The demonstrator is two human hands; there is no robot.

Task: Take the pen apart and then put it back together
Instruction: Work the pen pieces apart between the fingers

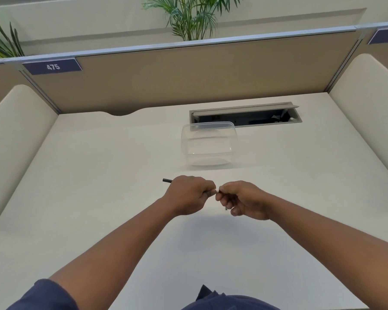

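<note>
Both hands (213, 195) grip pen (167, 181), lying left-right.

counter (99, 175): white, set between padded side panels
tub (209, 143): clear plastic, standing toward the back of the counter
cable hatch (245, 114): just behind the tub, flap raised
partition (188, 74): tan, along the back
sign (52, 66): blue, reads 475
plants (188, 16): beyond the partition

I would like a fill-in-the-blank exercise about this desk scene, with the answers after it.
1. Both hands hold a dark ____ above the desk.
2. The left hand grips the pen, whose end sticks out to the ____.
3. Beyond the right hand stands a clear plastic ____.
4. The panel sign reads ____.

Answers: pen; left; box; 475
</note>
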